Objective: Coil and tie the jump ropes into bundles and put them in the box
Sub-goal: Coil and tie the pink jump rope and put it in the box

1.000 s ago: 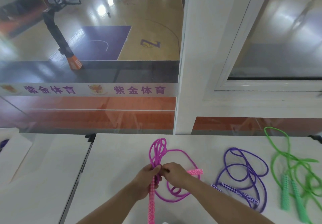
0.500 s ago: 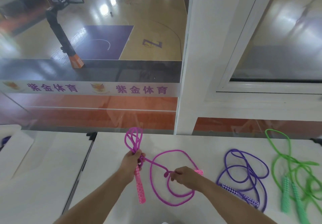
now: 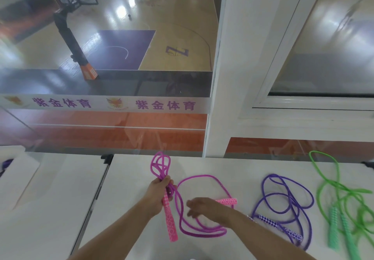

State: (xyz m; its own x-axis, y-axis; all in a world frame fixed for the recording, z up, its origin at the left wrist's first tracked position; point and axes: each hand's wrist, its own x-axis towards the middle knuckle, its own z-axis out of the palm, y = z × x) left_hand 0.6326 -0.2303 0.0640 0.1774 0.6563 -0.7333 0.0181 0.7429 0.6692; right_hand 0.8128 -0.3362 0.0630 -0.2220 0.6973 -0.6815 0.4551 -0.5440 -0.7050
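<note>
The left grip is closed around the pink jump rope at the point where its gathered loops meet one pink handle, fingers curled round the bunch so that the coils fan out above the fist toward the far edge of the worktop and the handle hangs down toward the near edge; holding at that waist looks meant to keep the finished loops from springing apart while the rest is worked. The right grip hovers spread and relaxed just over the loose part of the same rope, fingers pointing left and pinching nothing, apparently placed to gather the slack that lies in a wide loop on the worktop's middle. The second pink handle lies flat just beyond that hand. Judging from this, the coiling is partly done and the tie is not yet made. Ordered by size beyond that: the worktop runs pale and broad under everything, with a seam toward its left. The green jump rope sprawls uncoiled near the right edge, its two green handles side by side toward the near edge. The purple jump rope lies in loose rings between the pink and the green, its patterned handles pointing toward the near right. At the far left edge a white box shows in part, something purple at its rim, too cropped to identify.
</note>
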